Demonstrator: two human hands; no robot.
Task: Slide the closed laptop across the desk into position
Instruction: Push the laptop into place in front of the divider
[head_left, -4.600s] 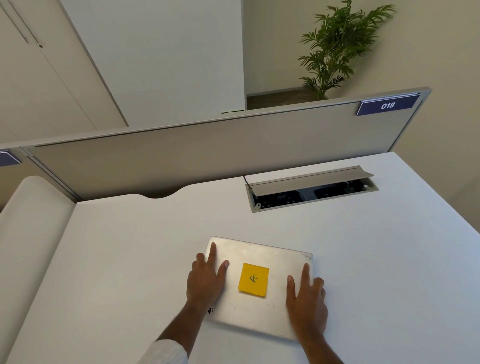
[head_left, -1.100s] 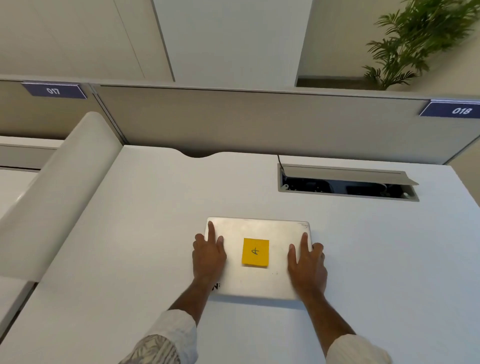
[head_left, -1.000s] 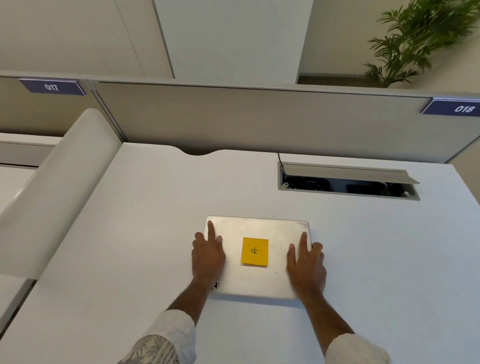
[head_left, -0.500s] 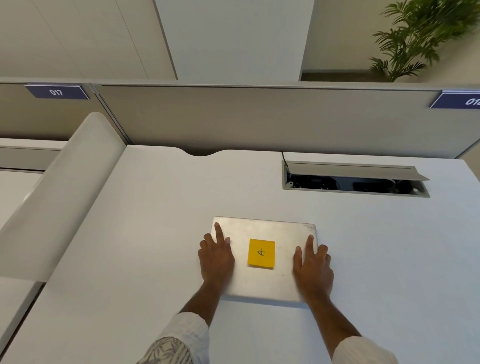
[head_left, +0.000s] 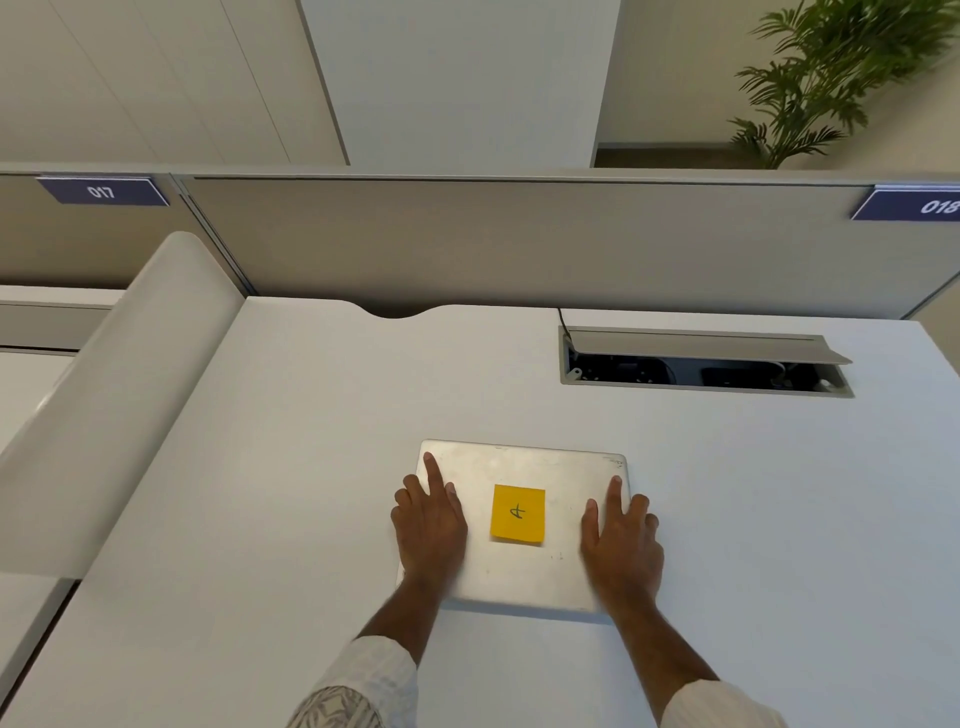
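The closed silver laptop (head_left: 524, 571) lies flat on the white desk (head_left: 260, 467), near the front middle, its edges square to the desk. A yellow sticky note (head_left: 518, 513) marked with a pen sits at the centre of its lid. My left hand (head_left: 428, 525) presses flat on the lid's left side, forefinger pointing to the far left corner, outer fingers over the left edge. On the lid's right side my right hand (head_left: 621, 540) lies flat, its outer fingers over the right edge.
An open cable hatch (head_left: 701, 358) with a raised flap is set in the desk behind and to the right of the laptop. A beige partition (head_left: 519, 244) closes the far edge. A rounded white divider (head_left: 119, 389) runs along the left side.
Since the oldest frame the laptop has turned from skewed to square with the desk. Over the last second it and both hands have hardly moved; only the camera shifts.
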